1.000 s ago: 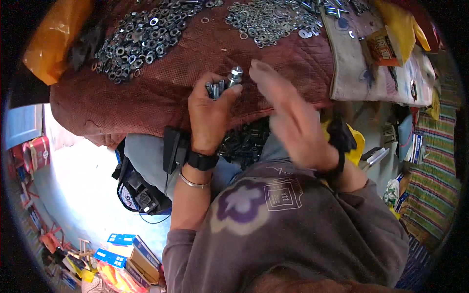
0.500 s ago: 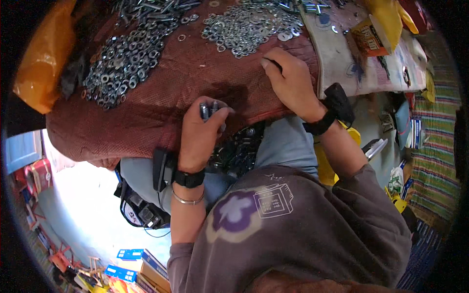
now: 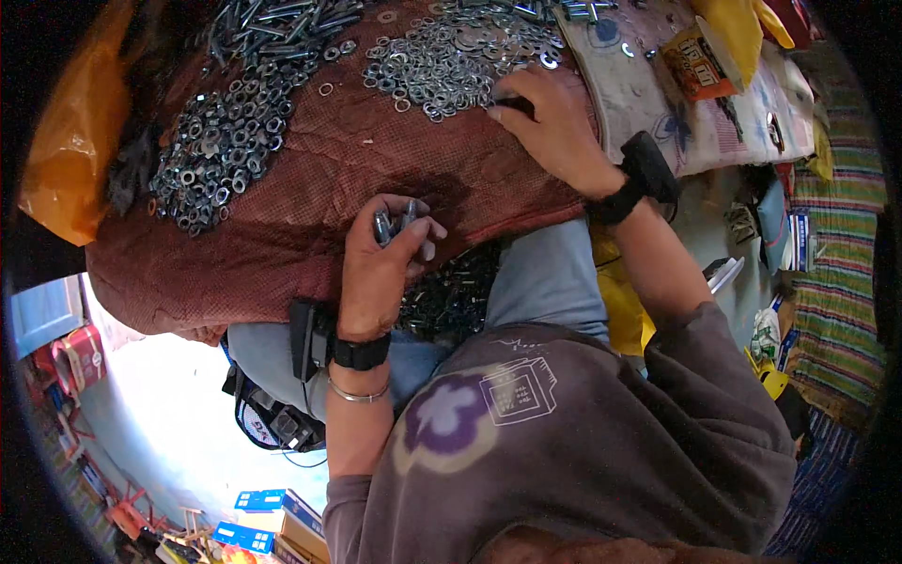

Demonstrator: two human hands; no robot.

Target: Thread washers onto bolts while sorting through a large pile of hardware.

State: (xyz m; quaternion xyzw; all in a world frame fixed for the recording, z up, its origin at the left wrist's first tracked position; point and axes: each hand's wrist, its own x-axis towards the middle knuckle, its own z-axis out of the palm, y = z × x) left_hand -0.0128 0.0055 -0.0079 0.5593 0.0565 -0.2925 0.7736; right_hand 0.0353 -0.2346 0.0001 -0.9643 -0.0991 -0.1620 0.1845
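Observation:
My left hand [image 3: 381, 268] is closed around a couple of short silver metal bolts [image 3: 381, 227], whose ends stick up between the fingers above the cloth's front edge. Stretched over the maroon cloth [image 3: 329, 169], my right hand [image 3: 554, 132] reaches the near right edge of a heap of flat silver washers [image 3: 427, 70]. Its thumb and forefinger are slightly apart there, and no held piece can be made out. To the left lies a pile of hex nuts [image 3: 225, 150], with a pile of long bolts [image 3: 282, 28] behind it.
A light patterned cloth [image 3: 648, 122] on the right carries an orange printed carton [image 3: 695, 66]. Dark metal pieces [image 3: 446, 296] lie in a container between my legs. An orange plastic bag [image 3: 75, 141] hangs at the far left. Blue-and-white boxes [image 3: 268, 517] stand on the floor.
My right hand has moved away from me and slightly left, from bare cloth to the washer heap's edge. My left hand still holds the bolts, slightly lower. The view has shifted a little.

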